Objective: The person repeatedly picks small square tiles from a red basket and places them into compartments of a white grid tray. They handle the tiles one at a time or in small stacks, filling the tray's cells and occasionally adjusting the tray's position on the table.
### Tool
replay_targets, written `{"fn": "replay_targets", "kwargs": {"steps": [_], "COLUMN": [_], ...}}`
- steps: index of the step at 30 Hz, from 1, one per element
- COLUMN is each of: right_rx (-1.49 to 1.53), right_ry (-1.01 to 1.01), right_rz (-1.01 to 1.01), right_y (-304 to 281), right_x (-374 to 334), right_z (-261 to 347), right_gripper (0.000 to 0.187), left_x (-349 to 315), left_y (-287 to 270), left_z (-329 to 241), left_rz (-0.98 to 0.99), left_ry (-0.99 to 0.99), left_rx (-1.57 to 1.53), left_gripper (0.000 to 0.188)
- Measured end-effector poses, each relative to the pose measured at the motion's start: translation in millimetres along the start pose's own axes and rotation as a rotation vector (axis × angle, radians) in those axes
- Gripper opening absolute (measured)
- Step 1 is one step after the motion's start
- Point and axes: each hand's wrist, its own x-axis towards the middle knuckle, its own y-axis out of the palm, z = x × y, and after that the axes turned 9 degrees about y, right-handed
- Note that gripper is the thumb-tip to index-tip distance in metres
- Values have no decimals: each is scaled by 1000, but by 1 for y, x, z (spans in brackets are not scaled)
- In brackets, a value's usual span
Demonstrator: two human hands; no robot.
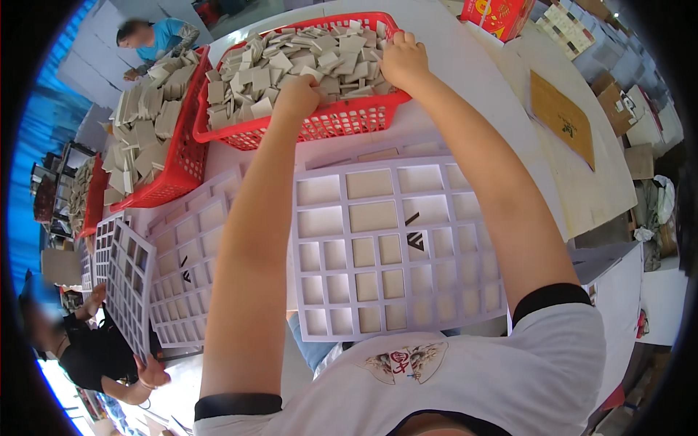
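A red plastic basket (349, 122) heaped with flat grey-beige square pieces (280, 62) stands in front of me. My left hand (298, 97) reaches over its near edge, fingers curled down among the pieces. At the basket's right end is my right hand (405, 62), its fingers bent together over the pieces beside the rim; what either hand pinches is hidden. Below my hands, between my forearms, lies a white grid panel (396, 190) with square and oblong compartments. Beige pieces (373, 216) fill several of them; others on its left show white. A black mark sits near its middle.
More grid panels (178, 251) overlap to the left. Another red basket (178, 163) of pieces stands left, with a smaller one (94, 200) beyond. One co-worker (94, 356) holds a panel (131, 272); another (163, 40) sits at the far left. A brown board (563, 116) lies right.
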Motion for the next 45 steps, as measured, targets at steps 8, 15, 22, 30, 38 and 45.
{"fn": "replay_targets", "kwargs": {"steps": [8, 15, 22, 30, 38, 45], "right_rx": [-255, 55, 120, 210, 514, 479], "right_ry": [-56, -78, 12, 59, 82, -290], "right_rz": [264, 287, 301, 329, 33, -350], "right_y": [-5, 9, 22, -4, -54, -111], "right_x": [14, 15, 28, 22, 18, -34], "right_z": [25, 30, 20, 21, 24, 58], "right_gripper": [26, 23, 34, 32, 28, 28], "left_x": [-15, 22, 57, 82, 64, 5], "left_y": [-3, 4, 32, 53, 13, -28], "left_z": [-19, -31, -91, -49, -66, -102], "left_rz": [-75, -174, 10, -45, -247, -433], "left_ry": [-48, 102, 54, 33, -104, -314], "left_rx": [25, -194, 203, -164, -1186, -1611], "left_gripper": [28, 34, 42, 46, 69, 65]}}
